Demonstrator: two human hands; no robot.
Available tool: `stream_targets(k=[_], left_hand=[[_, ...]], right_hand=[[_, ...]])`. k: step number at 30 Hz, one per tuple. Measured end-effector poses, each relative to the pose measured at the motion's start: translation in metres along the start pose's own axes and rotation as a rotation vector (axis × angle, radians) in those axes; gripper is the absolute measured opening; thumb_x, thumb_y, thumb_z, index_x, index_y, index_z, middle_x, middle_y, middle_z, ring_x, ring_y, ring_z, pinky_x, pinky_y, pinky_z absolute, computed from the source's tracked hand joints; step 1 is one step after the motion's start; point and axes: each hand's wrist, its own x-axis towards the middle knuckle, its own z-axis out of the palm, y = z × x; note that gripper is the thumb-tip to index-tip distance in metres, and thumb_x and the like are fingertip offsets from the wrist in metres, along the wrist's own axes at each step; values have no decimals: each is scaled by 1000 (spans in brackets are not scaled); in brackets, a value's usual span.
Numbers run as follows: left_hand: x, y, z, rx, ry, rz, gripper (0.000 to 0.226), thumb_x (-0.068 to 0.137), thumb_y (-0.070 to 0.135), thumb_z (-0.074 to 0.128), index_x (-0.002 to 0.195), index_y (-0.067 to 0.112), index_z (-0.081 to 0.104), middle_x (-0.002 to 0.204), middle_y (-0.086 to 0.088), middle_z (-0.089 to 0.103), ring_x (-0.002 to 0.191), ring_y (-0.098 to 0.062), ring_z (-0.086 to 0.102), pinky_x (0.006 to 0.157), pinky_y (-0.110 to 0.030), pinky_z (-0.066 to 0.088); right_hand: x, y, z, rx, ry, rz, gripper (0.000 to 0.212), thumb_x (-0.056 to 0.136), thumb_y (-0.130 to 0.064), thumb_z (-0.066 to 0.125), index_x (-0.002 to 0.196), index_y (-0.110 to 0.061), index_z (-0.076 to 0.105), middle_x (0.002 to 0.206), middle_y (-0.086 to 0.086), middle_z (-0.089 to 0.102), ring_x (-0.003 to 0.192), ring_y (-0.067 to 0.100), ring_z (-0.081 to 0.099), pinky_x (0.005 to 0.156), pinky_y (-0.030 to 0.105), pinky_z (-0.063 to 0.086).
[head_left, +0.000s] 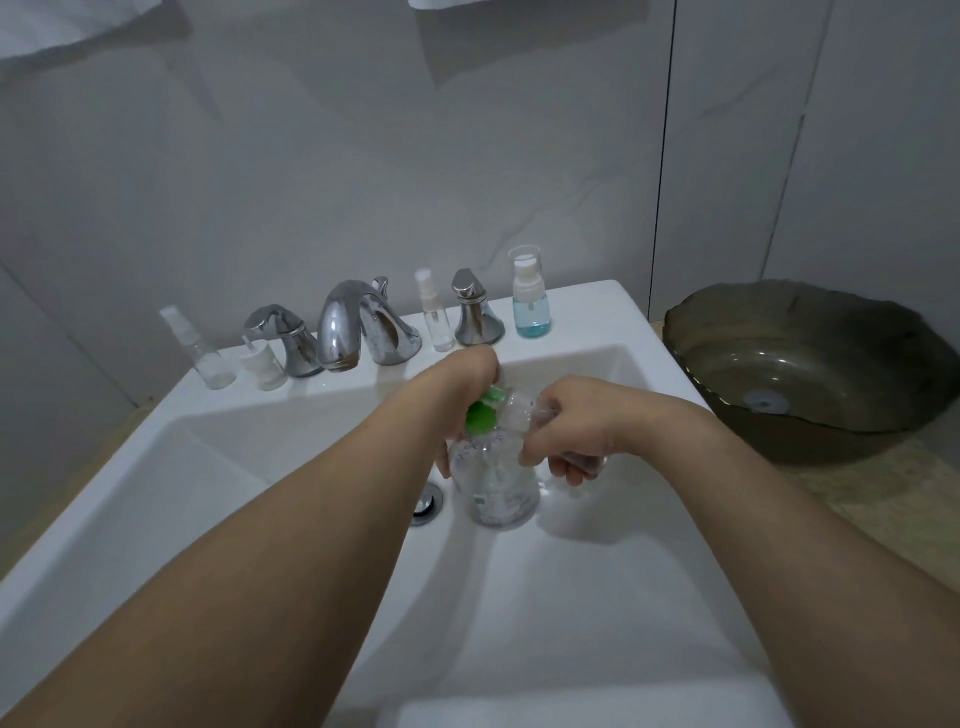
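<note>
Over sink (571, 597) | left hand (462, 395) curled round large bottle (496, 488) by its green top (483, 413) | right hand (569, 426) wrapped round small bottle (522, 410), tilted, mouth at green top.

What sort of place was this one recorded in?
Most likely a bathroom: a white sink with a chrome faucet, small spray bottles lined along its back ledge, and a pale tiled wall behind. The left hand grips a green-capped bottle, the right hand a small clear bottle.
</note>
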Motion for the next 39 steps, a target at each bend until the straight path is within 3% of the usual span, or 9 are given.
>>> stream_targets(k=[6, 14, 17, 18, 20, 25, 28, 30, 39], left_hand=[[-4, 8, -12, -1, -145, -61, 44, 93, 34, 42, 128, 8, 50, 117, -19, 64, 113, -44, 56, 94, -85, 26], [-2, 3, -2, 90, -47, -11, 32, 92, 23, 40, 114, 3, 52, 114, -24, 63, 110, -51, 55, 84, -82, 40], [6, 0, 4, 51, 34, 89, 34, 93, 16, 36, 114, 3, 59, 116, -25, 64, 89, -37, 59, 77, -54, 54], [9, -1, 5, 37, 58, 131, 36, 95, 14, 35, 118, 2, 60, 120, -24, 63, 81, -31, 56, 68, -40, 50], [13, -2, 6, 37, 79, 180, 38, 97, 13, 33, 122, 1, 60, 123, -22, 63, 73, -26, 51, 56, -33, 38], [12, -4, 5, -5, 61, 154, 30, 96, 13, 35, 109, 2, 59, 114, -21, 65, 73, -28, 53, 60, -38, 44], [8, -4, 2, 11, 13, 57, 30, 89, 21, 41, 112, 6, 55, 110, -19, 64, 92, -38, 60, 82, -67, 49], [5, -1, -3, 59, -35, 13, 41, 87, 29, 45, 122, 9, 53, 116, -19, 64, 103, -44, 60, 79, -78, 45], [-4, 10, -15, 168, -168, -58, 54, 89, 37, 45, 131, 5, 53, 122, -24, 63, 111, -52, 58, 83, -78, 44]], right_hand=[[-6, -3, -1, 25, 22, -31, 16, 81, -13, 72, 91, -3, 63, 66, 13, 62, 42, 18, 55, 45, 21, 43], [-5, -2, -1, 17, 17, -25, 21, 81, -14, 72, 97, -10, 59, 67, 13, 61, 42, 19, 55, 47, 23, 45], [-3, 0, 0, -9, -33, -14, 14, 82, -16, 72, 87, -10, 59, 68, 13, 61, 46, 20, 58, 49, 25, 48], [-3, 0, 1, -14, -37, -5, 14, 82, -16, 72, 86, -11, 60, 69, 13, 61, 47, 20, 59, 49, 25, 49], [-2, 1, 1, -15, -30, 6, 14, 81, -18, 73, 86, -11, 62, 68, 12, 61, 49, 21, 60, 49, 25, 49], [-2, 0, 2, -10, -10, 17, 17, 79, -17, 75, 87, -9, 62, 61, 9, 60, 52, 23, 61, 51, 27, 50], [-5, -3, 2, -3, -1, 6, 13, 79, -15, 74, 81, -11, 61, 63, 11, 59, 49, 22, 58, 49, 24, 48], [-7, -6, 1, 6, 12, -14, 12, 80, -12, 73, 82, -11, 62, 63, 11, 58, 44, 18, 54, 45, 21, 44], [-11, -9, 0, 51, 69, -57, 14, 79, -9, 73, 88, -8, 62, 61, 7, 56, 46, 18, 50, 43, 20, 38]])
